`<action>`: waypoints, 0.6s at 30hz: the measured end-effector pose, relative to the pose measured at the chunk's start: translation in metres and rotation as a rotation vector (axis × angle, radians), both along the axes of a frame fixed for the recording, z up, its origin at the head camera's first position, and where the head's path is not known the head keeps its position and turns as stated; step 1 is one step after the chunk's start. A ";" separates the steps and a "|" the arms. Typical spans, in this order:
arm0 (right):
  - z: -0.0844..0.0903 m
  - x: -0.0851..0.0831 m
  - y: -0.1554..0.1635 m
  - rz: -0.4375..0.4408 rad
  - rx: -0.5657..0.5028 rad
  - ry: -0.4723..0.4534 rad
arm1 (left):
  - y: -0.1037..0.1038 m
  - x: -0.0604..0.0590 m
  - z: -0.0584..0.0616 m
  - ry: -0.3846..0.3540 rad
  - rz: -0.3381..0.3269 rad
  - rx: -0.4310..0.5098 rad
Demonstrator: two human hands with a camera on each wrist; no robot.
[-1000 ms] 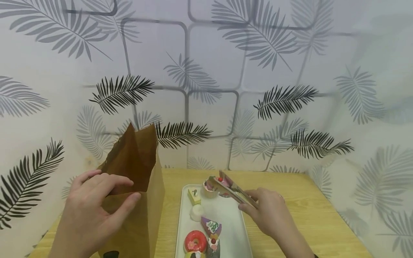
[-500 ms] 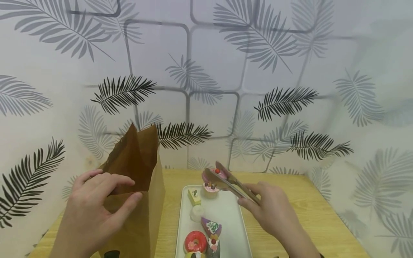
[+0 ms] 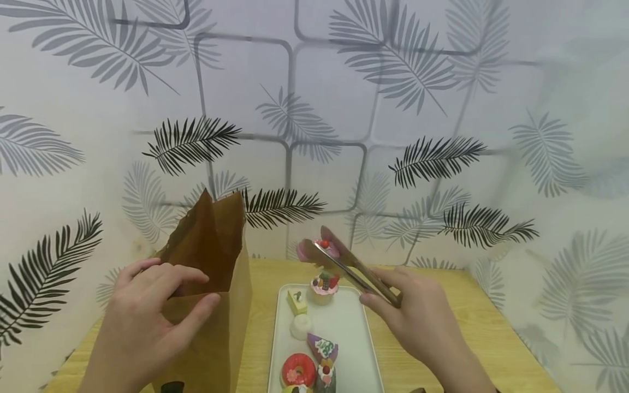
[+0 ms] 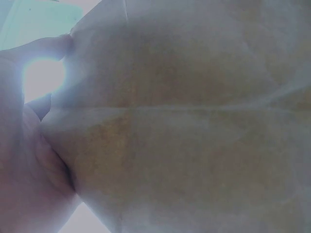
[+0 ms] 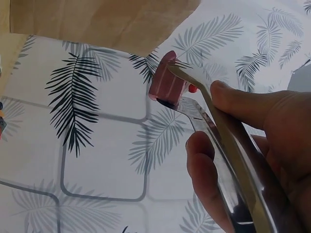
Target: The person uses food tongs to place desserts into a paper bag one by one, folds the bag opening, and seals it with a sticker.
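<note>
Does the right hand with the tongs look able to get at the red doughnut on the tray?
Probably not yet: the right hand holds tongs already clamped on a pink cake. The doughnut itself lies uncovered.

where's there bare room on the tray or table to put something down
The tray's right strip, beside the cake slice, and its middle behind that slice are bare. The table right of the tray is bare past the right hand, as is the strip between tray and paper bag. The tray's left column and near end are crowded with the donut and small cakes.
</note>
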State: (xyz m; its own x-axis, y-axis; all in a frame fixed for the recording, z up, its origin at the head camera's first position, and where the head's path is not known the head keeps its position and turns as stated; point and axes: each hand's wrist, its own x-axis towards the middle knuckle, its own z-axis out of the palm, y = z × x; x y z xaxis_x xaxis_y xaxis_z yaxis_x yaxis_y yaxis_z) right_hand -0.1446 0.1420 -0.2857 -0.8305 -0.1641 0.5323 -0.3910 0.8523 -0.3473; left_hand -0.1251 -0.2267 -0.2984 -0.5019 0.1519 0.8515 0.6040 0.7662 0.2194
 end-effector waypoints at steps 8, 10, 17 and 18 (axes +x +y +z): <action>0.009 0.003 -0.009 0.040 -0.025 0.063 | 0.000 0.000 0.000 0.024 -0.002 0.008; 0.011 0.003 -0.012 0.059 -0.035 0.084 | 0.001 0.000 0.000 0.045 -0.001 0.014; 0.018 0.001 -0.020 0.120 -0.057 0.210 | 0.000 0.000 0.000 0.051 0.001 0.021; 0.019 0.000 -0.022 0.131 -0.058 0.228 | 0.000 0.001 0.000 0.042 0.001 0.020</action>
State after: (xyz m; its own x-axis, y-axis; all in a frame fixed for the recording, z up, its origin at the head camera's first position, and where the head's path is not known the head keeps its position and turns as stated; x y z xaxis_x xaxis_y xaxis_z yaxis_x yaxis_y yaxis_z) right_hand -0.1444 0.1196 -0.2666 -0.6620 -0.2260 0.7146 -0.5701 0.7707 -0.2844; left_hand -0.1244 -0.2266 -0.2982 -0.4660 0.1345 0.8745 0.6122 0.7626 0.2089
